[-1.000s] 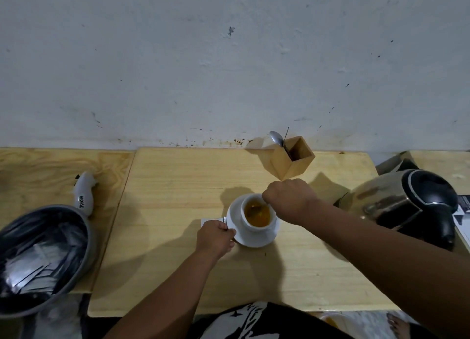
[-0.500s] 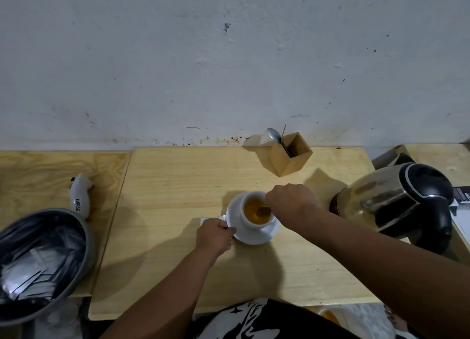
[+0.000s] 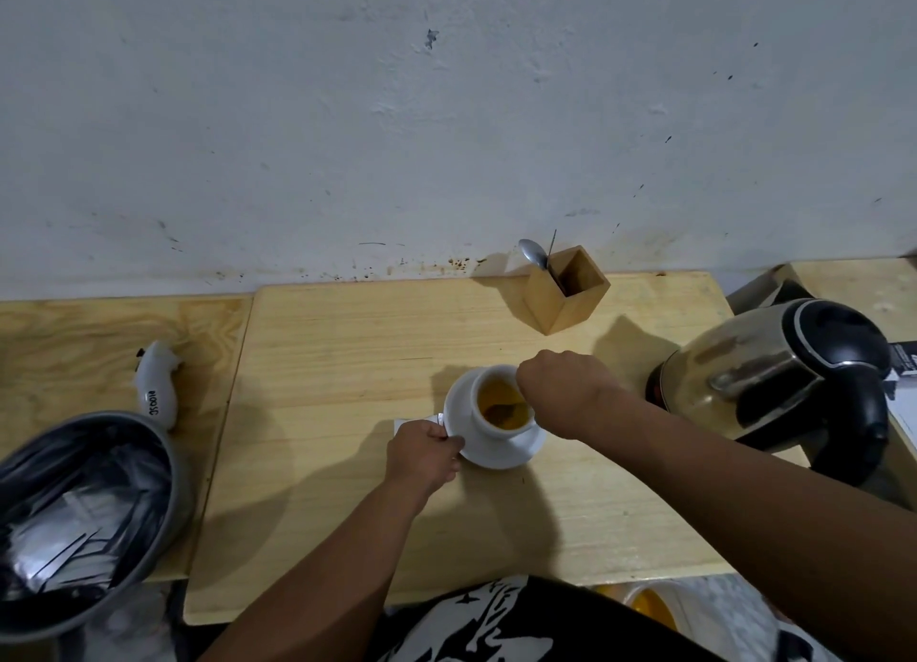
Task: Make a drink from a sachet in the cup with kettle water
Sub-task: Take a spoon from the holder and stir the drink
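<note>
A white cup [image 3: 489, 430] stands on a white saucer [image 3: 501, 455] in the middle of the wooden table [image 3: 347, 363]. It holds an orange-brown drink [image 3: 496, 397]. My right hand [image 3: 565, 393] is closed just over the cup's right rim, and the dark bowl of a spoon [image 3: 500, 409] shows in the liquid below it. My left hand [image 3: 422, 455] is closed on the saucer's left rim. A white sachet corner [image 3: 404, 422] sticks out behind its fingers. The steel kettle [image 3: 774, 378] with a black lid and handle stands to the right.
A wooden holder [image 3: 565, 294] with another spoon [image 3: 532, 253] stands by the wall behind the cup. A bin lined with black plastic [image 3: 74, 512] is at the lower left, and a small white gadget [image 3: 158, 386] lies on the left tabletop.
My right hand has shifted slightly around the cup's rim and the spoon has moved in the drink. My left hand has stayed at the saucer. The camera has tilted a little.
</note>
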